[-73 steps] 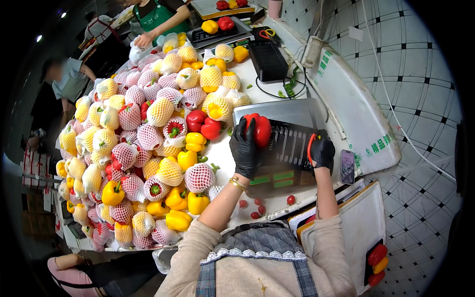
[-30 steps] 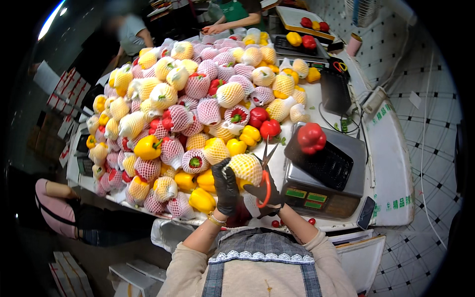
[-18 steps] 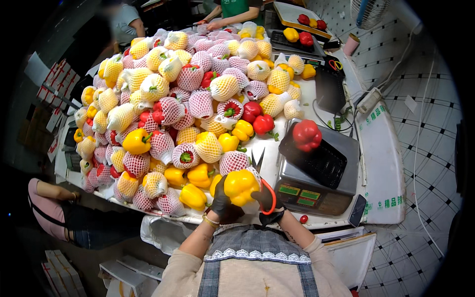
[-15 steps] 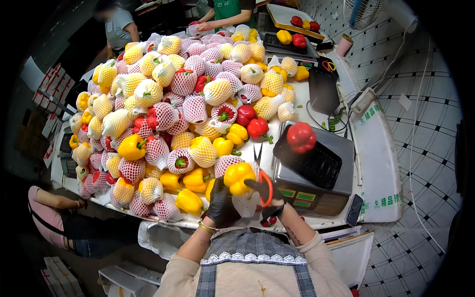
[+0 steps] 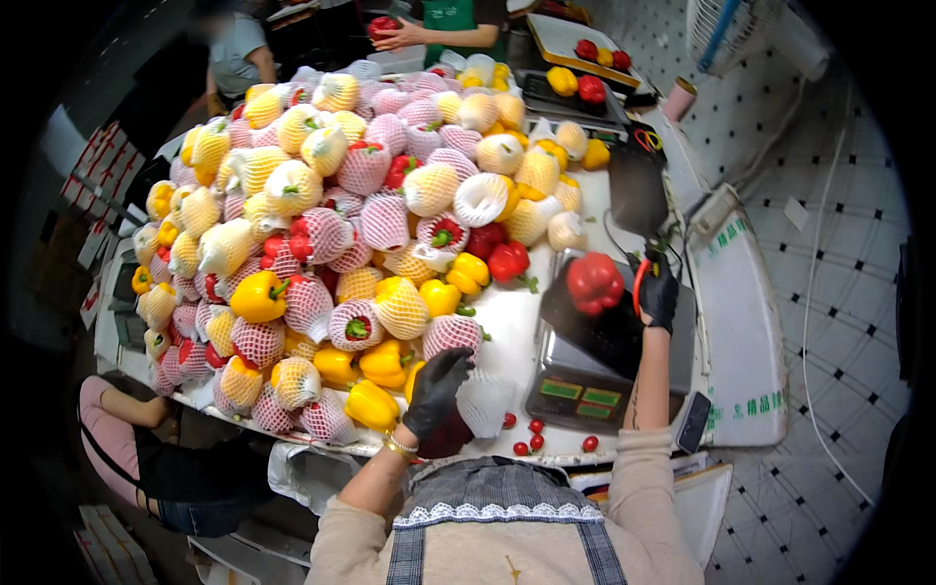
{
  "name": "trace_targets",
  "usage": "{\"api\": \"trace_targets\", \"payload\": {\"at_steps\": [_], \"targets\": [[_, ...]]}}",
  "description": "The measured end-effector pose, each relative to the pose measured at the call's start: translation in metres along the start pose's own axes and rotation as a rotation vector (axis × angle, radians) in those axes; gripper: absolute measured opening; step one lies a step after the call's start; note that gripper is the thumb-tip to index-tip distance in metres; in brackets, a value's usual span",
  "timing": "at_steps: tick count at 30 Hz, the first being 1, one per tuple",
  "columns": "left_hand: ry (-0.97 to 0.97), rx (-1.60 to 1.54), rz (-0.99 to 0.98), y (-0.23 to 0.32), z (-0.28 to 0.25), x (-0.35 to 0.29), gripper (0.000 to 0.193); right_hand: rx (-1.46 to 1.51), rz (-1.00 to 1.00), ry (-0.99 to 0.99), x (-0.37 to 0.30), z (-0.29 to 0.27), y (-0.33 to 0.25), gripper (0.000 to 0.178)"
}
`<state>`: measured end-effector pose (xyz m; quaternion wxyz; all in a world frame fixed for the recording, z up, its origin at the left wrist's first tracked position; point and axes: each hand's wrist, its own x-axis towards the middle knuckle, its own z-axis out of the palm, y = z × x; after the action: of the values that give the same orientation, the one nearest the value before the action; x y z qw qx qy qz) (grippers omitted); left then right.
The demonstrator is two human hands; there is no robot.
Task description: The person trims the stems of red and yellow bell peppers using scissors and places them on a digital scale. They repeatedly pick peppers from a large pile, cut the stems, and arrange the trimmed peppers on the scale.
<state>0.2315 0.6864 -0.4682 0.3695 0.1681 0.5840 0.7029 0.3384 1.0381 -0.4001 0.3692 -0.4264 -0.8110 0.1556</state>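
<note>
My right hand point(image 5: 659, 294), in a black glove, is closed on red-handled scissors point(image 5: 641, 285) at the right side of the scale point(image 5: 575, 385). A bare red bell pepper point(image 5: 595, 283) rests on the scale's dark top. My left hand point(image 5: 437, 395), also black-gloved, is open at the table's front edge, fingers reaching toward a pink-netted pepper point(image 5: 453, 336). Beside it stands a white foam net sleeve point(image 5: 483, 405). A dark red shape beneath the left hand is too shaded to make out. Bare yellow bell peppers point(image 5: 373, 404) lie just left of that hand.
A large heap of foam-netted peppers point(image 5: 385, 219) covers the table's left and middle. Small red tomatoes point(image 5: 536, 442) lie near the front edge. A phone point(image 5: 693, 421) sits at the scale's right corner. Across the table a co-worker's hand point(image 5: 402, 35) holds a red pepper.
The yellow pepper has left my hands; a yellow pepper in white netting now shows on the heap. My right hand has swung right with the scissors, beyond the scale. My left hand stayed near the sleeve.
</note>
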Motion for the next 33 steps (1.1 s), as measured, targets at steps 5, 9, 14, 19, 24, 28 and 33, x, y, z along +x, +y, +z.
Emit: {"api": "trace_targets", "payload": {"at_steps": [5, 9, 14, 19, 24, 28, 33], "targets": [[-0.156, 0.271, 0.265, 0.002, 0.065, 0.057, 0.041, 0.116, 0.110, -0.264, -0.016, 0.009, 0.025, 0.026], [-0.175, 0.254, 0.193, -0.012, 0.101, 0.097, 0.039, 0.584, -0.019, -0.498, -0.032, 0.006, 0.013, 0.031], [-0.114, 0.242, 0.238, -0.027, 0.104, 0.099, 0.029, 0.486, -0.044, -0.677, -0.043, -0.027, -0.001, 0.063], [-0.066, 0.223, 0.256, -0.039, 0.102, 0.097, 0.028, 0.350, -0.106, -0.629, -0.052, -0.032, -0.038, 0.084], [-0.114, 0.274, 0.266, -0.036, 0.102, 0.106, 0.027, 0.374, -0.142, -0.419, -0.056, 0.003, -0.025, 0.078], [-0.114, 0.298, 0.280, -0.039, 0.102, 0.110, 0.026, 0.516, -0.175, -0.422, -0.050, 0.002, -0.010, 0.079], [-0.095, 0.256, 0.361, -0.023, 0.112, 0.102, 0.022, 0.488, -0.222, -0.418, -0.056, 0.014, 0.007, 0.080]]}}
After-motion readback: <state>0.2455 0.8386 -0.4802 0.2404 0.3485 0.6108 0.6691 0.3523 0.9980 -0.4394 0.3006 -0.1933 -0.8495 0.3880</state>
